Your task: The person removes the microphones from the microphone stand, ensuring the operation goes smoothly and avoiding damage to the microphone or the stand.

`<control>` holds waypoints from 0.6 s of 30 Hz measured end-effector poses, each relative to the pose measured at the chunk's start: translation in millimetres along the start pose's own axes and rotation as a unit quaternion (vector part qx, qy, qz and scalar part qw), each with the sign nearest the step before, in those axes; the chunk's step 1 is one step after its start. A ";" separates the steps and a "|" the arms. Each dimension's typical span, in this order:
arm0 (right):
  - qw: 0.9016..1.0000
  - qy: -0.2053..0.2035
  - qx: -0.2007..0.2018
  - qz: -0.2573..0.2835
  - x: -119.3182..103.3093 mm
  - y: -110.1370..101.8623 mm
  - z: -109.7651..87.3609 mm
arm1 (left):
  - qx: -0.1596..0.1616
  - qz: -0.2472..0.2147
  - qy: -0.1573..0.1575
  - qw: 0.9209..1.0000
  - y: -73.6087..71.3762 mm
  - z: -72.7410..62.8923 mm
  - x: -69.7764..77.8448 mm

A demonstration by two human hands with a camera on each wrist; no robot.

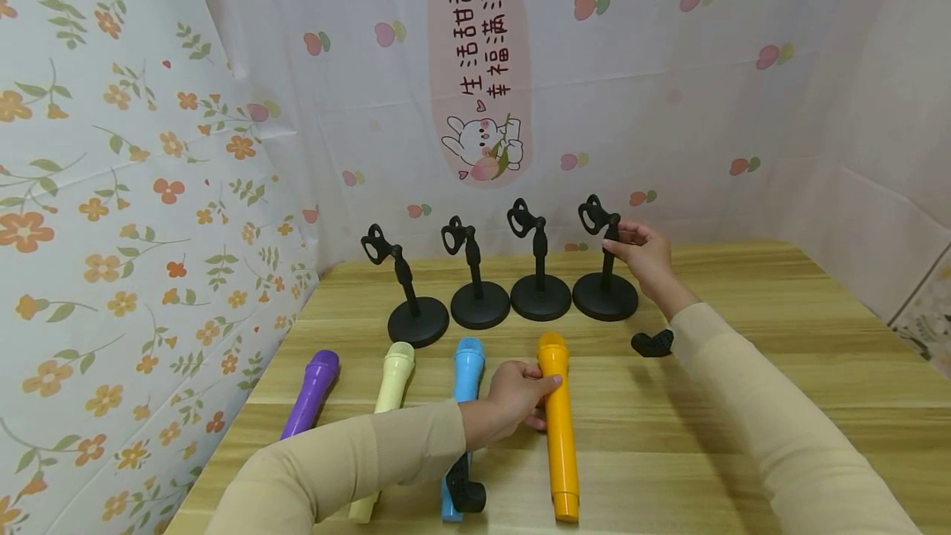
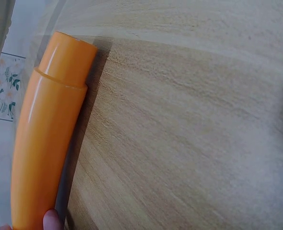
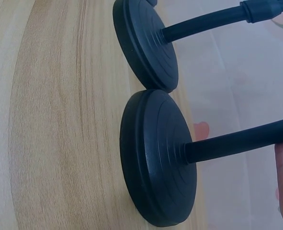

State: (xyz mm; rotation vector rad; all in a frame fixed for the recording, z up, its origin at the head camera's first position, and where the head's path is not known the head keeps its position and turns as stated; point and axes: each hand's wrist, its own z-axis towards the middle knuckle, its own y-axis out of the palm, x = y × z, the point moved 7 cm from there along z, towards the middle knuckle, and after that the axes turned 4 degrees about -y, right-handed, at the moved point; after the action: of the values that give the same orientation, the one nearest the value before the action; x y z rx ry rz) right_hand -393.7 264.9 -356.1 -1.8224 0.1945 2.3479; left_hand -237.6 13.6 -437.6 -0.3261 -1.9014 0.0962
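Note:
My left hand grips the upper body of an orange microphone, thumb across its top side. The microphone lies lengthwise on the table, head toward the back; its lower end shows in the left wrist view. At the back right, my right hand pinches the upper pole of a black microphone stand between thumb and fingers. That stand's round base sits on the wood in the right wrist view. Its clip at the top holds nothing.
Three more black stands, at left, centre-left and centre, line the back of the wooden table. A purple microphone, a cream one and a blue one lie to the left, partly behind my left arm.

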 end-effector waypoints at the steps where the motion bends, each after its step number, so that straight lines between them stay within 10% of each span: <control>1: 1.000 0.001 0.000 0.000 0.3 0.0 0.1 | -0.001 -0.001 0.001 1.000 0.0 -0.2 -0.1; 18: 1.000 0.009 -0.008 0.027 0.2 -1.3 -0.1 | -0.021 -0.031 0.005 0.999 -5.7 -4.1 1.9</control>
State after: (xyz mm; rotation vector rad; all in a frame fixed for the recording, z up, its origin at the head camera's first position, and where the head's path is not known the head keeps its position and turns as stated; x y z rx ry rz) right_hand -393.4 266.1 -356.4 -1.8688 0.2316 2.3769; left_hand -235.4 8.2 -433.2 -0.2953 -1.9037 0.0141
